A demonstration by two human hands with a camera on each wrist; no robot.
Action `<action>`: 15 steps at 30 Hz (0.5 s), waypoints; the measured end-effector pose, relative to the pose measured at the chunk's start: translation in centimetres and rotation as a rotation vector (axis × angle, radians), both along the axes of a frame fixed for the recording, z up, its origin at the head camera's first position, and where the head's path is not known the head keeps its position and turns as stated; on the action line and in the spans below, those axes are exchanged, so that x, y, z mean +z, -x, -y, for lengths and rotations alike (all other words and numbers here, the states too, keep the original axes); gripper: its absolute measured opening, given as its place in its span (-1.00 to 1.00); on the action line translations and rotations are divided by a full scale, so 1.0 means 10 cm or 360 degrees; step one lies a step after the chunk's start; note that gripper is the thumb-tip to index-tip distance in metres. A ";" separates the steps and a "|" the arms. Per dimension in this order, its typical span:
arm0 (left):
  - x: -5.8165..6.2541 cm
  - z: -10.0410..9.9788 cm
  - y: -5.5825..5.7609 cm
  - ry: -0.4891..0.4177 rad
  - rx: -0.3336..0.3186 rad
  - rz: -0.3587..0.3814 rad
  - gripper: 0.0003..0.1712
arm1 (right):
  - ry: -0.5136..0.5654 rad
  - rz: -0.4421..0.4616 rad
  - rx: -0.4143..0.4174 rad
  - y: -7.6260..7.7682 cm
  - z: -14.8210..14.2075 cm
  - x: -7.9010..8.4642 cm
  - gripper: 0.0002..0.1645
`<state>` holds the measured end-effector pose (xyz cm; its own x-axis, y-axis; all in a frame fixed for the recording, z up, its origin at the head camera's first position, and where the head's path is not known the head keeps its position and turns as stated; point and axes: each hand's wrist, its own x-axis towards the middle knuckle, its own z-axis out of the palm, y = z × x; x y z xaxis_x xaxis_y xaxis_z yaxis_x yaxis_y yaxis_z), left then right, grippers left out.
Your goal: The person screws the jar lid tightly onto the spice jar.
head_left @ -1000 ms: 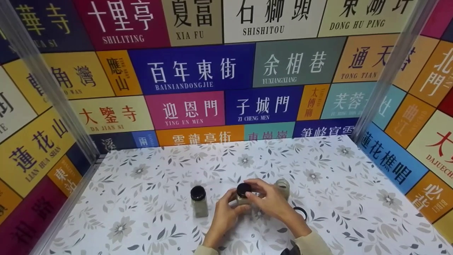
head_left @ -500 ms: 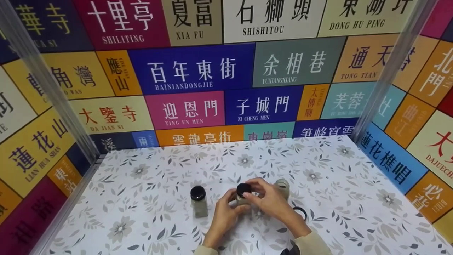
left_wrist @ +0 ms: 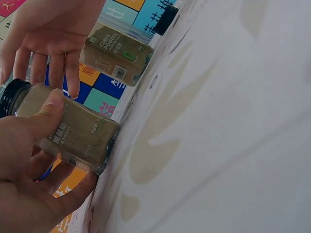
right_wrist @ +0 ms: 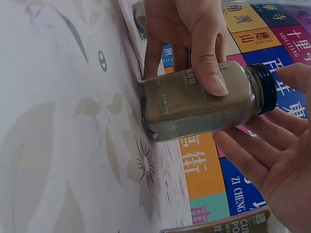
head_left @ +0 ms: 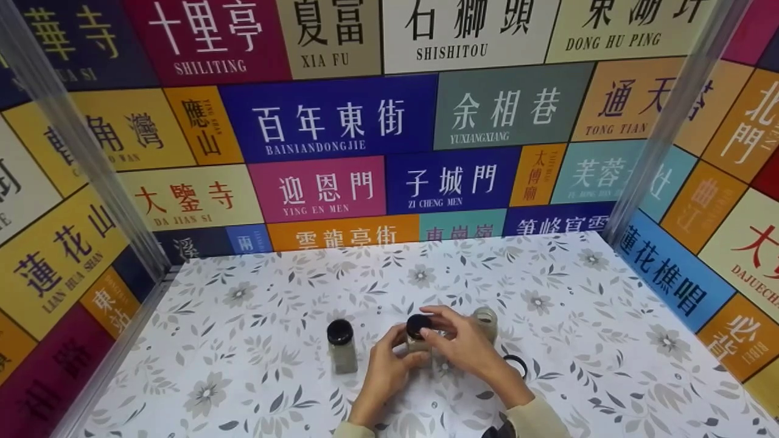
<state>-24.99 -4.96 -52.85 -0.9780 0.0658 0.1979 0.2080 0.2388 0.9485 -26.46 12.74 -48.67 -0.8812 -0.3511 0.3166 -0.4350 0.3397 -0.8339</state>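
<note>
A square glass jar of brown powder (right_wrist: 184, 104) stands upright on the table, topped by a black lid (head_left: 418, 326). My left hand (head_left: 389, 364) grips its body, with the thumb across the label in the left wrist view. At the top, my right hand (head_left: 465, 344) holds the lid between thumb and forefinger; its other fingers stretch out beside the jar (right_wrist: 262, 150). To the right is a lidless jar (head_left: 487, 323), marked cumin powder in the left wrist view, partly hidden behind my right hand. A second capped jar (head_left: 344, 353) stands to the left.
A black ring-like lid (head_left: 516, 366) lies on the table right of my right wrist. White floral cloth (head_left: 274, 316) covers the table. Panels with colourful place-name signs (head_left: 328, 121) rise at the back and both sides, with metal posts (head_left: 651, 121) at the corners.
My right thumb and forefinger have shifted slightly round the lid. The left hand and the jars have stayed in place.
</note>
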 end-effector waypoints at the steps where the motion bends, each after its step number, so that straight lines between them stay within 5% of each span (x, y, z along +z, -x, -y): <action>1: 0.00 0.00 0.00 0.0003 0.0001 0.0006 -0.41 | -0.0001 -0.0006 0.0006 0.00 0.00 0.00 -0.52; 15: -0.02 0.00 0.00 0.0006 0.0010 -0.0023 -0.41 | 0.0051 0.0059 -0.0050 0.01 0.02 -0.01 -0.56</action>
